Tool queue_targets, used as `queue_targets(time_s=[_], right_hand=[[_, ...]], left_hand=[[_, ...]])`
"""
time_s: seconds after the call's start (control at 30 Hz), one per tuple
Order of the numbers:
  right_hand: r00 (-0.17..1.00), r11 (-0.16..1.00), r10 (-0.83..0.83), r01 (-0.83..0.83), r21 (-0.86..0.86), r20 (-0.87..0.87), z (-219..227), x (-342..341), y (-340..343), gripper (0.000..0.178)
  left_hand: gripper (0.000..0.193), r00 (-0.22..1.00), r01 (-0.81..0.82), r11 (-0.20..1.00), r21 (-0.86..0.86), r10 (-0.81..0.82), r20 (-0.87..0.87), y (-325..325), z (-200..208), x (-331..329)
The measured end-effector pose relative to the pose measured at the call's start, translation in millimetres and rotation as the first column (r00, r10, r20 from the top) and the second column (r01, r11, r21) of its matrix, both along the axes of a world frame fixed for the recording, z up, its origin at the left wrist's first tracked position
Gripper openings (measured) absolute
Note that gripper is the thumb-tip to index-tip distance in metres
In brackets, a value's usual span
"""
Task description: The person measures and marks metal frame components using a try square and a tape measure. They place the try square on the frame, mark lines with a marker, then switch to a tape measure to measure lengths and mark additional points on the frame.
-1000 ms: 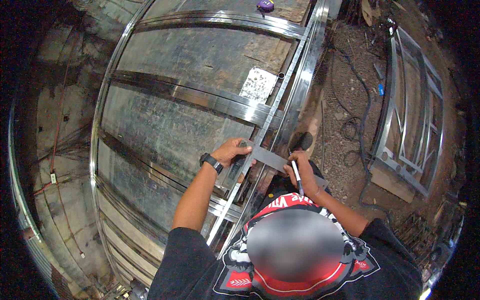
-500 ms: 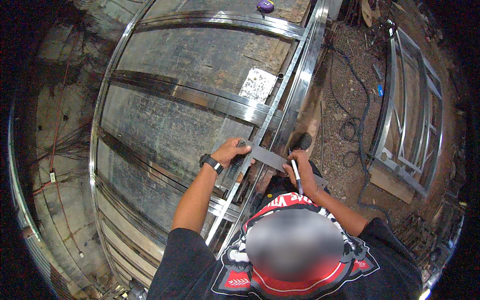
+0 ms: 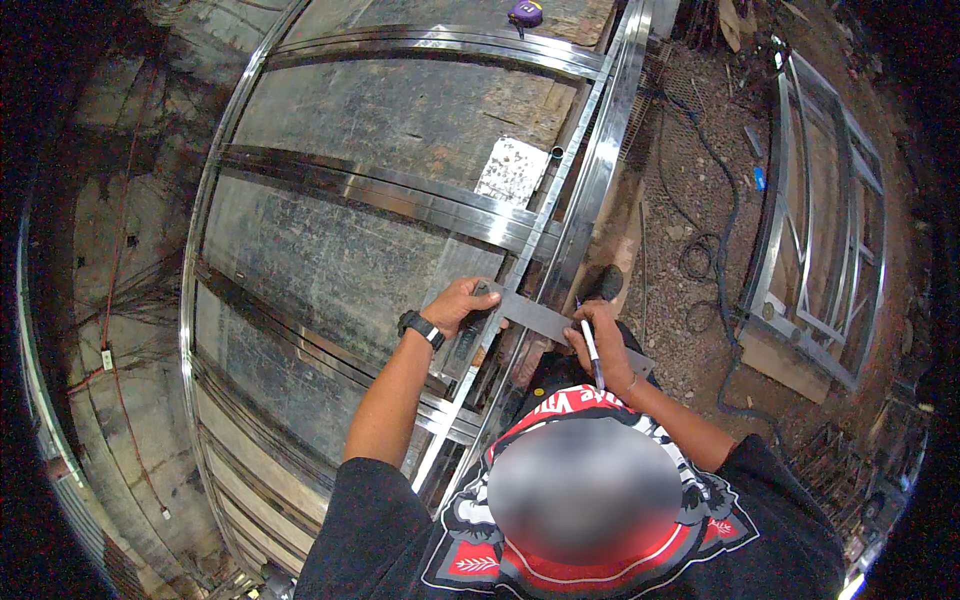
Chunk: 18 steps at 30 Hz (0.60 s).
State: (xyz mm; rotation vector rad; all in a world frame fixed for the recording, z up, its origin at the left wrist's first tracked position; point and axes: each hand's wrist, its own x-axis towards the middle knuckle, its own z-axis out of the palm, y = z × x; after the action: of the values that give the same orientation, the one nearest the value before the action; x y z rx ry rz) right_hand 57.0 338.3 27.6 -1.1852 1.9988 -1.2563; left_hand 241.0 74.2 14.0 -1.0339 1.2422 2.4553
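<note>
A flat grey metal strip [image 3: 538, 317] lies across the long shiny edge bar of a large metal frame [image 3: 400, 200]. My left hand [image 3: 464, 303] pinches the strip's left end, thumb on top and fingers partly hidden beneath. My right hand [image 3: 607, 343] is closed around a white marker pen [image 3: 591, 346], which slants across the hand. The fingertips of that hand also touch the strip, whose far end shows beyond the hand, near my leg. What the pen's tip touches, if anything, I cannot make out.
A purple tape measure [image 3: 525, 14] and a worn white plate [image 3: 514, 171] lie on the dark sheets within the frame. To the right, a black cable [image 3: 735, 200] runs over gravel beside a smaller metal frame [image 3: 815, 220]. My shoe [image 3: 606, 283] stands beside the large frame.
The view has shifted very slightly. Both hands keep their hold on the strip and the pen, with hardly any movement.
</note>
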Motion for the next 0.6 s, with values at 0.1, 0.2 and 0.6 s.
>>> queue_targets(time_s=[0.1, 0.2, 0.6], right_hand=[[1.000, 1.000, -0.001, 0.001, -0.005, -0.024, -2.3, -0.2, 0.0, 0.034], [1.000, 1.000, -0.008, 0.008, 0.001, -0.011, 2.3, 0.0, -0.3, 0.034], [1.000, 0.999, 0.000, 0.001, 0.036, -0.012, 13.3, -1.8, 1.2, 0.034]], left_hand=[[0.031, 1.000, 0.002, 1.000, -0.023, -0.002, -0.020, 0.4, 3.5, -1.6], [0.029, 1.000, -0.006, 0.999, -0.045, 0.006, -0.010, 1.3, 7.7, -2.8], [0.032, 0.997, 0.031, 0.996, -0.080, -0.025, 0.075, 0.1, -1.7, -3.6]])
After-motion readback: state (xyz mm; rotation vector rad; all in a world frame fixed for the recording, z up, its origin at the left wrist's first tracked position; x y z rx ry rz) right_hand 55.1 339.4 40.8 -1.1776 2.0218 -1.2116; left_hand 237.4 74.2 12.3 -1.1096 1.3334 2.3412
